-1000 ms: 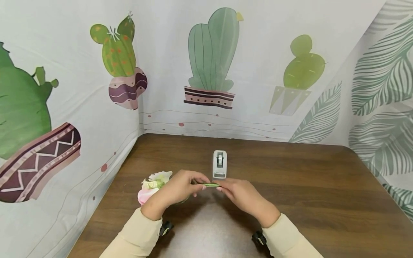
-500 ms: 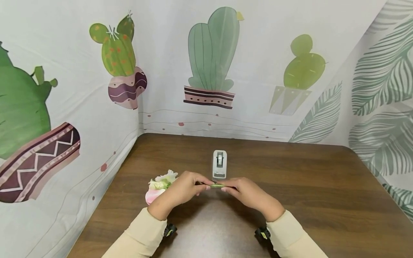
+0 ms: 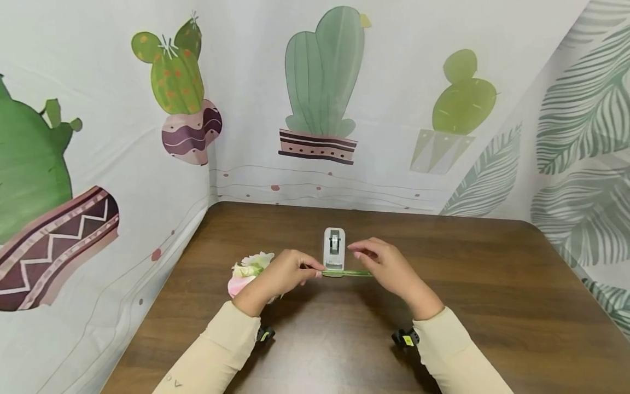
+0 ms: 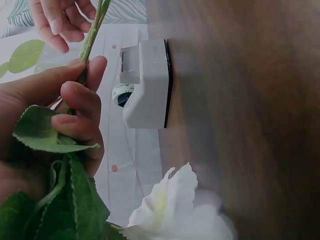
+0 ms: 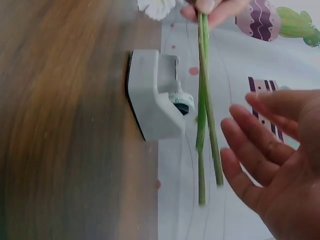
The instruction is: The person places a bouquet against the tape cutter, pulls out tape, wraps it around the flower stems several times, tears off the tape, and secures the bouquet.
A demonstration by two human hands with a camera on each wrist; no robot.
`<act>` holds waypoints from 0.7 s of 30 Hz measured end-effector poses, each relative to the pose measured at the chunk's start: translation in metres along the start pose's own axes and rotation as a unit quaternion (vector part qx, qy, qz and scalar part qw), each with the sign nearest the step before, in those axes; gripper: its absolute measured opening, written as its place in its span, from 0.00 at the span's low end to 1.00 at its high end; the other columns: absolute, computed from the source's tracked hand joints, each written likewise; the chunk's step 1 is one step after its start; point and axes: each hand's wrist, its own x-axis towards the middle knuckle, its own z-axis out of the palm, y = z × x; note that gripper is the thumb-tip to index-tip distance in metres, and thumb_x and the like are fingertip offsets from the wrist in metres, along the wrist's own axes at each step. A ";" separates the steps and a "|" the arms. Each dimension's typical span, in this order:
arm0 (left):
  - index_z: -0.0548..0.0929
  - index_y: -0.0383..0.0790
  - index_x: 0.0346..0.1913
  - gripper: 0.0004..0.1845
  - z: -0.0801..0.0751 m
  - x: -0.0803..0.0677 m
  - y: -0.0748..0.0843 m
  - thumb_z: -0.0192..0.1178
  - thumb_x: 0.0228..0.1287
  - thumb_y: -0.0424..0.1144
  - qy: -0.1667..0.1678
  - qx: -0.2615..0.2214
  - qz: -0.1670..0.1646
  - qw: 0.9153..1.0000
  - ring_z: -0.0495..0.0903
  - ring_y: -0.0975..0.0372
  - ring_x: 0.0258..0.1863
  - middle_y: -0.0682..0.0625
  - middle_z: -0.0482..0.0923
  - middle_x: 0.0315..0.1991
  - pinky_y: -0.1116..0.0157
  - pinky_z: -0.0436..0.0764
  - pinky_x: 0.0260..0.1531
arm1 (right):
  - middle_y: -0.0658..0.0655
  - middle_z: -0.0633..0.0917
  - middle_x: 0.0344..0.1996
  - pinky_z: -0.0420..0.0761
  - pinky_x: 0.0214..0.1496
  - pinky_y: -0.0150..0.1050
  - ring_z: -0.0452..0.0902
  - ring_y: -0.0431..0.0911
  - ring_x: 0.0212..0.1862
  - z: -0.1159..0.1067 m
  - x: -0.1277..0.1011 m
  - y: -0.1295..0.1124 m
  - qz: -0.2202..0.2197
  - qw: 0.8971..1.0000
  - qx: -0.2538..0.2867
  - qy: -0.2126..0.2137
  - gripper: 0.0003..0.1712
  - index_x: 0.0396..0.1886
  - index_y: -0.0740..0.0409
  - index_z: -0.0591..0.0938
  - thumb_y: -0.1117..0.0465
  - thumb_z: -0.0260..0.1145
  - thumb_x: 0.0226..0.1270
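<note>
My left hand (image 3: 287, 273) pinches a small bunch of flowers by the green stems (image 3: 351, 273), which run out sideways to the right. White and pink blooms (image 3: 243, 279) stick out at the left, partly hidden behind that hand and wrist. Green leaves (image 4: 60, 210) hang under the palm in the left wrist view. My right hand (image 3: 391, 268) is off the stems, fingers loosely bent and holding nothing, beside the cut ends. Just beyond the stems stands a white tape dispenser (image 3: 334, 246) with a roll of tape (image 5: 181, 102) in it.
The dark wooden table (image 3: 458, 257) spreads out around the hands. At its back and left side hangs a white cloth (image 3: 246, 109) printed with cacti and leaves.
My right hand has let go of the stems and lifted toward the dispenser's right side, baring more stem. The left hand has shifted slightly up and right with the flowers.
</note>
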 end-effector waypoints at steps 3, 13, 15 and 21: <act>0.92 0.50 0.44 0.08 0.002 0.007 -0.003 0.66 0.67 0.38 -0.009 0.002 0.000 1.000 0.70 0.69 0.15 0.43 0.87 0.28 0.71 0.66 0.16 | 0.52 0.87 0.44 0.82 0.49 0.41 0.80 0.43 0.44 0.005 0.005 0.000 0.014 1.000 -0.011 -0.005 0.12 0.53 0.54 0.86 0.60 0.65 0.73; 0.92 0.48 0.44 0.08 0.011 0.023 -0.009 0.64 0.68 0.36 -0.023 -0.002 0.005 1.000 0.72 0.68 0.16 0.44 0.86 0.26 0.70 0.70 0.19 | 0.55 0.87 0.42 0.83 0.51 0.46 0.81 0.46 0.43 0.028 0.016 0.002 0.078 0.995 -0.048 -0.038 0.10 0.47 0.57 0.88 0.59 0.66 0.71; 0.92 0.46 0.44 0.08 0.013 0.024 -0.010 0.64 0.68 0.35 -0.027 -0.012 0.006 1.000 0.72 0.66 0.17 0.44 0.86 0.27 0.71 0.69 0.19 | 0.54 0.86 0.40 0.82 0.50 0.45 0.81 0.45 0.42 0.033 0.017 0.003 0.089 0.994 -0.050 -0.041 0.09 0.45 0.56 0.88 0.59 0.67 0.71; 0.92 0.42 0.44 0.09 0.015 0.026 -0.015 0.63 0.68 0.33 -0.031 -0.019 0.012 0.999 0.74 0.63 0.19 0.45 0.88 0.31 0.72 0.69 0.20 | 0.52 0.85 0.36 0.81 0.48 0.42 0.80 0.43 0.40 0.045 0.020 0.006 0.099 0.993 -0.048 -0.041 0.06 0.40 0.55 0.88 0.59 0.68 0.70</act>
